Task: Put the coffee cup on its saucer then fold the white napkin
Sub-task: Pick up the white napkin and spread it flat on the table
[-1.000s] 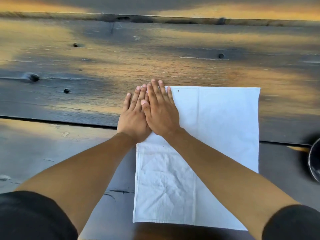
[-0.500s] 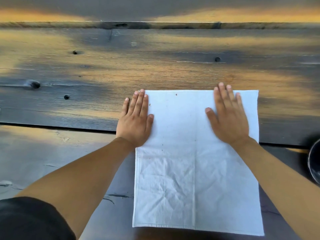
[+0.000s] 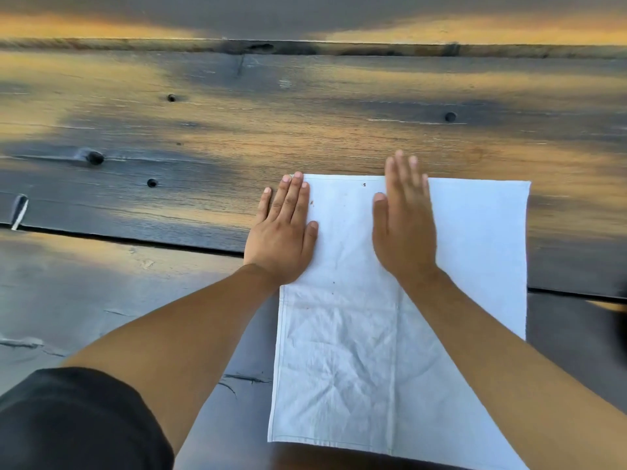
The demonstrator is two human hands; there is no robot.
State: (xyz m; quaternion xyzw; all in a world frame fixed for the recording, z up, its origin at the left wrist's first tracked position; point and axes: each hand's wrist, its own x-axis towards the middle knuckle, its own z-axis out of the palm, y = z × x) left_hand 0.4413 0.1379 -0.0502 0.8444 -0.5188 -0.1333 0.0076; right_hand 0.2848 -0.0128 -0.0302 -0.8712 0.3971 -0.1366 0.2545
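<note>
The white napkin [image 3: 475, 239] lies flat on the dark wooden table [image 3: 237, 137], folded into a tall rectangle with a crease running down its middle. My left hand [image 3: 283, 232] presses flat on the napkin's far left edge, fingers straight, partly over the bare wood. My right hand [image 3: 403, 225] lies flat with straight fingers on the napkin's far middle, its fingertips reaching past the far edge; it looks slightly blurred. The coffee cup and saucer cannot be made out.
A blurred dark object [image 3: 621, 320] shows at the right edge of the frame. Gaps between planks cross the table behind and under the napkin. A small pale scrap [image 3: 19, 212] lies at the far left.
My right hand swept from the napkin's left corner to its right side, then came back to the middle. My left hand has stayed on the left edge.
</note>
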